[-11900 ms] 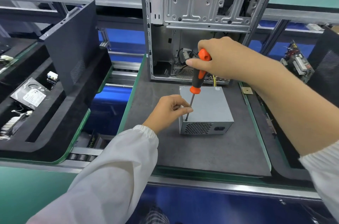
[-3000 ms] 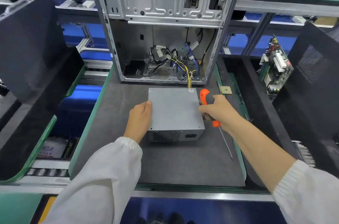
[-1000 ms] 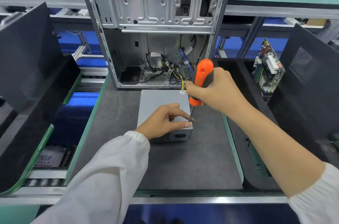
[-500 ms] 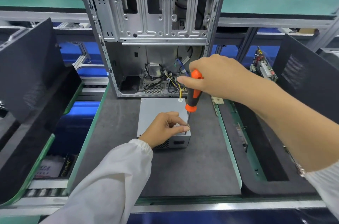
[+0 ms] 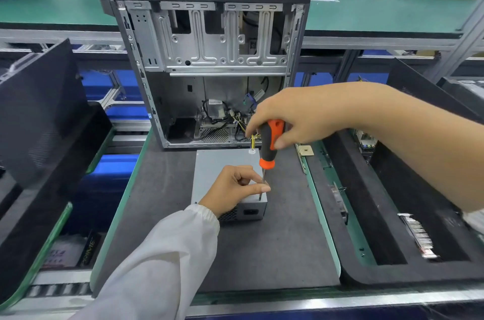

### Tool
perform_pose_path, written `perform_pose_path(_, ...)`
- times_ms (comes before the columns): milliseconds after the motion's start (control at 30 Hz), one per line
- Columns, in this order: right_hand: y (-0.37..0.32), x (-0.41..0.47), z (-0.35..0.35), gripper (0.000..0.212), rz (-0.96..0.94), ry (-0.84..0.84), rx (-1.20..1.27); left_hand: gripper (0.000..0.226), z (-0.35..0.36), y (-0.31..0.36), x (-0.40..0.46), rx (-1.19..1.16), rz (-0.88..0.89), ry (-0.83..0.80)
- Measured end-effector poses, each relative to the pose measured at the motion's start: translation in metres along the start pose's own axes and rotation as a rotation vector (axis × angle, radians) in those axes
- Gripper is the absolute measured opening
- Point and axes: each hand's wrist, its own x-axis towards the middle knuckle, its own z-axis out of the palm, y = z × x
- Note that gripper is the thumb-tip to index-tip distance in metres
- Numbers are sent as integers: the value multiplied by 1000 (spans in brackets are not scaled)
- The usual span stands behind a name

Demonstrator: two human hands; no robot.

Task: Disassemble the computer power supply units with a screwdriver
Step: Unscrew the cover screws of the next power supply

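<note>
Matt grey metal power supply (image 5: 222, 162); glossy orange-and-black plastic screwdriver (image 5: 269, 143) handle; bare stamped-metal case (image 5: 209, 39); dark, matt mat (image 5: 275, 249).

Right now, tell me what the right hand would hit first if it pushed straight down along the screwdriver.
Probably the left hand's fingertips steadying the shaft; below them the power supply. Depth is unclear.

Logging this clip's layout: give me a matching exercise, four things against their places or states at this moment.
Things:
1. power supply unit
2. screwdriver
3. computer case
4. left hand

Places or states:
A. stands open behind the grey box
B. upright, gripped by the right hand
C. lies on the grey mat
D. pinches the shaft near the tip

Pairs: 1-C, 2-B, 3-A, 4-D
</note>
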Motion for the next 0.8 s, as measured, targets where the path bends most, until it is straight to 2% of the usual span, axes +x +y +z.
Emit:
perform_pose_path(67, -1, 0, 0, 55, 109, 75, 91, 2, 0, 1, 0, -11, 14, -9)
perform_pose_path(133, -5, 1, 2, 75, 257, 76, 86, 11, 0, 0, -1, -7, 13, -4)
perform_pose_path(167, -6, 4, 4, 74, 290, 81, 31, 15, -1, -1, -1, -5, 7, -2)
perform_pose_path(233, -5, 9, 7, 59, 254, 87, -28, 15, -2, -1, -1, -15, 1, -16)
perform_pose_path(333, -4, 4, -2, 23, 135, -88, 187, 12, -3, 2, -1, -38, -14, -75)
perform_pose_path(400, -2, 1, -9, 7, 74, -141, 264, 13, -2, 4, -2, -40, -5, -112)
perform_pose_path(500, -1, 2, -12, 24, 25, -152, 252, 18, -1, 9, -5, -21, 0, -143)
perform_pose_path(600, -6, 4, -14, 26, 65, -225, 225, 20, 1, 11, -4, -1, -9, -157)
perform_pose_path(667, -9, 7, -13, 44, 194, -244, 113, 18, 2, 11, 0, 18, -14, -144)
perform_pose_path(700, -11, 9, -10, 44, 238, -259, -5, 16, 2, 11, 1, 29, -9, -134)
perform_pose_path(767, -12, 14, -1, 28, 243, -210, -208, 12, 4, 12, 2, 38, 3, -123)
perform_pose_path(800, -10, 16, 4, 37, 250, -130, -245, 10, 5, 12, 2, 26, -5, -120)
